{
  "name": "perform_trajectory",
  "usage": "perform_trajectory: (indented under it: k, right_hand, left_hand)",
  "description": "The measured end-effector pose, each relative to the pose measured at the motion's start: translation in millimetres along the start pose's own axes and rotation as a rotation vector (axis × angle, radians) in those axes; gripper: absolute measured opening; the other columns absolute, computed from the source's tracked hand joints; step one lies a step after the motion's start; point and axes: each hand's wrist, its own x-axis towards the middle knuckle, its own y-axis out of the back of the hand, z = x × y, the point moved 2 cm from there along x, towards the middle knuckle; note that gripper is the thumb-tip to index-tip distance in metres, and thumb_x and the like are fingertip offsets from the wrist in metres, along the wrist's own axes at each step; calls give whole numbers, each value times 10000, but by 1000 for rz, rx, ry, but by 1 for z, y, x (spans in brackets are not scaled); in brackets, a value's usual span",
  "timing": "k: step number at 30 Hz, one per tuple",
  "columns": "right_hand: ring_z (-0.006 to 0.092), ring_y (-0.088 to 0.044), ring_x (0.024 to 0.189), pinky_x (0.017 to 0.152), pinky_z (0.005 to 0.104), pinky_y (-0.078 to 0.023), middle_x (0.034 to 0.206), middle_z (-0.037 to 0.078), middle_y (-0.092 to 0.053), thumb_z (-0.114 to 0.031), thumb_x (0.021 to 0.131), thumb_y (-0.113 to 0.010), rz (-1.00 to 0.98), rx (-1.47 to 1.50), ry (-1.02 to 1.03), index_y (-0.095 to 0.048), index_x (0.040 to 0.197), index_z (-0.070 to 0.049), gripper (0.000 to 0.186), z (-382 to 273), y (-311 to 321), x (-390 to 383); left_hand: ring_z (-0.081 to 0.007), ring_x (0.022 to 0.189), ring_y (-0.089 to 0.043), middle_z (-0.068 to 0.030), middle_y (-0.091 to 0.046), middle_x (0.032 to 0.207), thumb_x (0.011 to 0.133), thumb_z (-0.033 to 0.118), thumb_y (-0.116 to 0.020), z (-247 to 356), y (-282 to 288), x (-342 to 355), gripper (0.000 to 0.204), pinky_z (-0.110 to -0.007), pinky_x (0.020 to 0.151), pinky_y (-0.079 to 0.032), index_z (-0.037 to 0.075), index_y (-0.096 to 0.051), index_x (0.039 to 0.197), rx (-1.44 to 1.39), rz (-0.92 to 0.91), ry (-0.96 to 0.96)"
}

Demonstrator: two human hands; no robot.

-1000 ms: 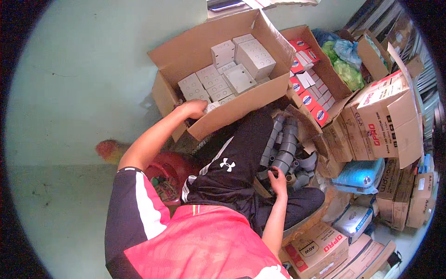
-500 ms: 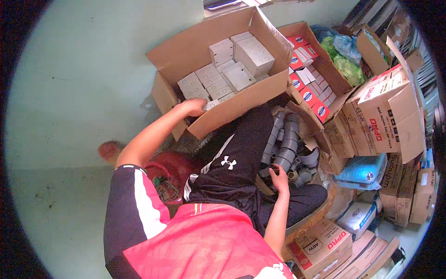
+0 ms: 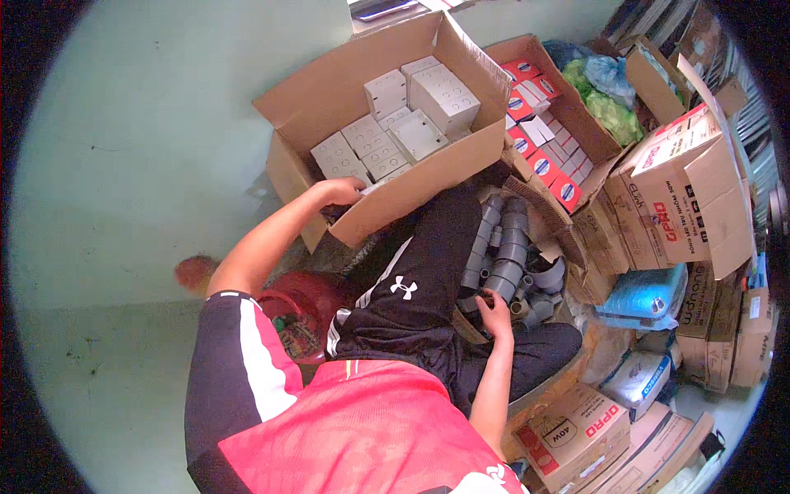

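Left hand (image 3: 341, 191) unmoved at the cardboard box (image 3: 329, 90), grip unclear; right hand (image 3: 496, 313) fingers clenched on grey pipe fittings (image 3: 506, 247).

Storeroom, stacked cartons (image 3: 683, 198), grey pipe fittings (image 3: 506, 247), boxed stock (image 3: 543, 148)

Showing plain brown on the large open cardboard box (image 3: 329, 90), off-white with small round dimples on the square plastic boxes (image 3: 411, 115) inside it. Showing red, white and blue on the small packets (image 3: 539, 144) in the brown cardboard carton (image 3: 576, 123), dull grey on the plastic pipe fittings (image 3: 506, 247). Wearing red with black-and-white striped sleeves on the shirt (image 3: 329, 428), black with a white emblem on the trousers (image 3: 428, 280). Lying pale green: the floor (image 3: 140, 148). Glowing green and blue: the plastic bags (image 3: 605, 90).
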Motion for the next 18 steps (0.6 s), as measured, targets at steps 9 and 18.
perform_trajectory:
  k: [9, 18]
  right_hand:
    - [247, -736, 1089, 966, 393, -559, 1186, 153, -780, -339, 1004, -774, 24, -13, -27, -656, 1416, -37, 524, 6, 0, 1]
    - [244, -735, 1076, 961, 387, -560, 1174, 148, -774, -321, 1012, -769, 24, -1, -17, -662, 1403, -39, 494, 7, -1, 1]
  left_hand:
    - [-281, 1197, -701, -146, -774, 1301, 966, 348, -720, -6, -8, 28, 473, -442, 1010, -542, 57, -746, 1338, -225, -17, 18]
    - [-229, 1069, -710, -104, -801, 1178, 865, 263, -792, -8, 13, 11, 450, -410, 946, -563, 89, -777, 1280, -55, -156, 31]
